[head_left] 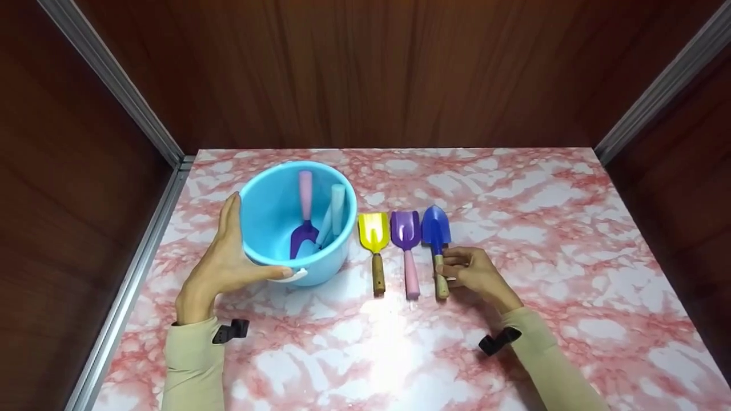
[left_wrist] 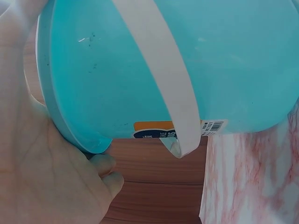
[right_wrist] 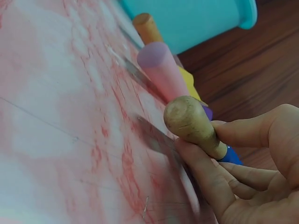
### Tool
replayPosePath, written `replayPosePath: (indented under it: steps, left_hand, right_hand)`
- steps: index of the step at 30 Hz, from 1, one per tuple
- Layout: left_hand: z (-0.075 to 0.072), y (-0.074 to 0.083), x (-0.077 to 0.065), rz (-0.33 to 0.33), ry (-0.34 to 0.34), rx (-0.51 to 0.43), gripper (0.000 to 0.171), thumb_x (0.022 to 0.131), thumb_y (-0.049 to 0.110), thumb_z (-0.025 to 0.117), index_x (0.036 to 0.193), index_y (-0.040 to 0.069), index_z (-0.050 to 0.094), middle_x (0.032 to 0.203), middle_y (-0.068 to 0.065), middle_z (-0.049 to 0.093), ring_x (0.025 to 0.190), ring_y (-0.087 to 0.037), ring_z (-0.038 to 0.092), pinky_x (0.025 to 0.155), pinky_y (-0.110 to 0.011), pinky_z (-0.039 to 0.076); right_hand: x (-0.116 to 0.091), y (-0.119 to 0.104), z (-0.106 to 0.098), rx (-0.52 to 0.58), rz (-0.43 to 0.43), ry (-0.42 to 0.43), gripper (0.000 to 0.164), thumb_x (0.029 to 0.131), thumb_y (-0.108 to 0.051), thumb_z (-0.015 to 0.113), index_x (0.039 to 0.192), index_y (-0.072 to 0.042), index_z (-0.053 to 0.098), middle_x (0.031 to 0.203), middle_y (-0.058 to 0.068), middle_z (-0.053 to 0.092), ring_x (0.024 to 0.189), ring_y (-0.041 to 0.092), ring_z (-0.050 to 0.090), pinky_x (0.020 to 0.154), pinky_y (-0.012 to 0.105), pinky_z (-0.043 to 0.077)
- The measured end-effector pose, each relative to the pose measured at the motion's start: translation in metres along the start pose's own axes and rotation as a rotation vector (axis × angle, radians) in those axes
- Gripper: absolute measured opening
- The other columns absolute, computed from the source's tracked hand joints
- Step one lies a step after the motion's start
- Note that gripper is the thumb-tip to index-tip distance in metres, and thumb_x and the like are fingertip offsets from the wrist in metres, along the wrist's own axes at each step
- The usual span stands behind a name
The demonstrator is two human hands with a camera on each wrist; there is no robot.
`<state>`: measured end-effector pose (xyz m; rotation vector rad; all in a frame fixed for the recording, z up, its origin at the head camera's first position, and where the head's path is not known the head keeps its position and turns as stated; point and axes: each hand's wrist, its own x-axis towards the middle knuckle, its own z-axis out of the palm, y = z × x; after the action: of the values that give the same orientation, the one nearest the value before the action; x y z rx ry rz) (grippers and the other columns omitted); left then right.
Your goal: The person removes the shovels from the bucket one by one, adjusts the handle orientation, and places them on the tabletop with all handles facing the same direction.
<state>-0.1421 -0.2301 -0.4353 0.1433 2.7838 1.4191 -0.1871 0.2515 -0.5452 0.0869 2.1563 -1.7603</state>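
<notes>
A light-blue bucket (head_left: 268, 228) stands at the left of the tabletop, tilted toward me. My left hand (head_left: 223, 262) holds it by the rim, thumb at the front near the white carrying handle (left_wrist: 161, 70). Inside lean a purple shovel with a pink handle (head_left: 306, 197) and light-blue tool handles (head_left: 338, 208); their lower ends partly overlap. My right hand (head_left: 471, 271) pinches the wooden handle (right_wrist: 189, 121) of a blue trowel (head_left: 436, 225) between thumb and fingers. Beside it lie a purple shovel (head_left: 405, 228) with a pink handle and a yellow shovel (head_left: 374, 231) with a wooden handle.
The tools and bucket are on a pink-and-white marbled tabletop (head_left: 548, 228). Dark wood panels (head_left: 388, 74) enclose the back and both sides, with metal strips (head_left: 131, 91) at the corners.
</notes>
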Motion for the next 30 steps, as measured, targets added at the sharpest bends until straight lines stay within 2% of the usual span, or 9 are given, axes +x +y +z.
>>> replayPosePath:
  steps: [6,10,18,21,24,28,30]
  left_hand:
    - [0.002,0.0,0.001,0.004,0.0,0.002,0.153,0.058,0.058,0.103,0.169,0.042,-0.001,0.171,0.0,0.017,0.15,-0.038,0.038,0.112,-0.066,0.049]
    - [0.002,0.001,0.002,0.019,0.011,-0.016,0.151,0.057,0.057,0.104,0.168,0.043,0.003,0.169,0.003,0.02,0.149,-0.035,0.039,0.111,-0.065,0.05]
    - [0.002,0.002,0.0,0.016,0.01,-0.029,0.15,0.058,0.054,0.104,0.168,0.043,0.003,0.169,0.004,0.02,0.15,-0.034,0.038,0.111,-0.065,0.05]
    - [0.002,0.001,0.0,0.031,0.014,-0.032,0.151,0.057,0.053,0.105,0.169,0.041,0.004,0.169,0.002,0.021,0.149,-0.035,0.039,0.11,-0.065,0.051]
    - [0.002,0.001,0.0,0.048,0.019,-0.042,0.15,0.057,0.052,0.106,0.169,0.039,0.007,0.168,0.002,0.022,0.149,-0.034,0.039,0.11,-0.065,0.051]
    - [0.002,0.001,-0.001,0.047,0.017,-0.046,0.148,0.059,0.052,0.105,0.168,0.04,0.007,0.168,0.002,0.023,0.15,-0.034,0.038,0.109,-0.065,0.052]
    - [0.002,0.001,-0.001,0.043,0.017,-0.048,0.147,0.059,0.052,0.105,0.168,0.04,0.007,0.168,0.002,0.024,0.15,-0.034,0.038,0.109,-0.065,0.052]
  right_hand:
    - [0.001,0.001,-0.002,0.03,0.023,-0.009,0.049,0.095,-0.002,0.077,0.138,0.014,0.058,0.124,0.024,0.07,0.093,0.018,0.074,0.079,0.038,0.067]
    - [0.003,-0.002,-0.002,0.051,0.036,-0.026,0.049,0.097,-0.002,0.074,0.139,0.015,0.055,0.129,0.028,0.068,0.093,0.019,0.076,0.08,0.038,0.067]
    - [0.004,-0.007,-0.003,-0.016,0.072,-0.024,0.054,0.097,-0.006,0.072,0.144,0.013,0.054,0.137,0.03,0.064,0.096,0.019,0.075,0.085,0.036,0.066]
    - [0.002,-0.008,-0.003,-0.034,0.064,-0.037,0.053,0.097,-0.006,0.072,0.143,0.014,0.054,0.131,0.029,0.066,0.095,0.019,0.074,0.084,0.037,0.066]
    - [0.0,-0.01,-0.003,-0.071,0.038,-0.043,0.047,0.096,-0.005,0.072,0.136,0.015,0.058,0.116,0.022,0.07,0.091,0.018,0.073,0.079,0.038,0.067]
    - [-0.001,-0.014,-0.003,-0.195,-0.009,-0.02,0.035,0.095,-0.007,0.075,0.123,0.012,0.066,0.094,0.007,0.068,0.083,0.013,0.066,0.071,0.029,0.063]
    - [-0.002,-0.015,-0.003,-0.261,-0.027,-0.005,0.03,0.094,-0.009,0.076,0.117,0.01,0.069,0.087,0.003,0.065,0.08,0.012,0.064,0.069,0.027,0.061]
